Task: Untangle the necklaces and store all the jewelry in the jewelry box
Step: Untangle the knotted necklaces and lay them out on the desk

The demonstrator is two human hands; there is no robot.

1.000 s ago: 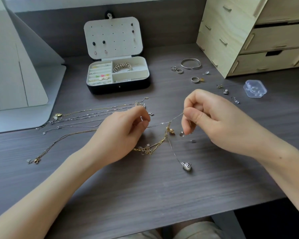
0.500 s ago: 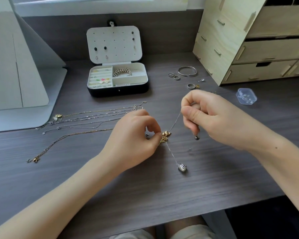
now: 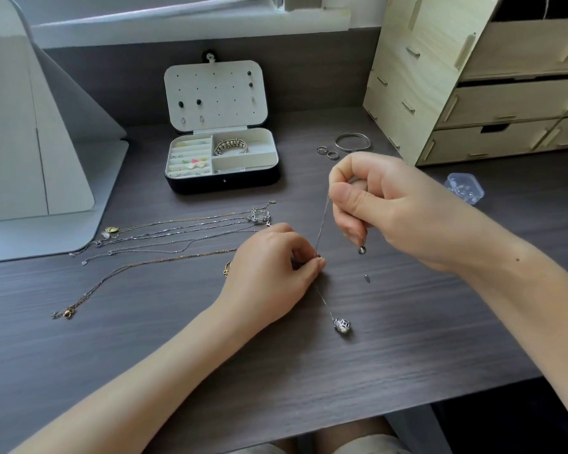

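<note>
Silver chain [image 3: 322,224] is pinched taut between right hand [image 3: 391,208], raised farther out, and left hand [image 3: 269,267] at desk [image 3: 423,355], pendant [image 3: 342,325] trailing nearward.

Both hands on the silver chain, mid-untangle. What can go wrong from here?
1. The right hand holds the silver chain taut against the spot the left hand pinches: the tangle may tighten or the chain snap.
2. The left hand sits beside the laid-out necklaces: a sweep may retangle them.

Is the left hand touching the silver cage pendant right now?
Apart. The head view shows a stretch of chain and bare desk between the left hand and the pendant.
</note>
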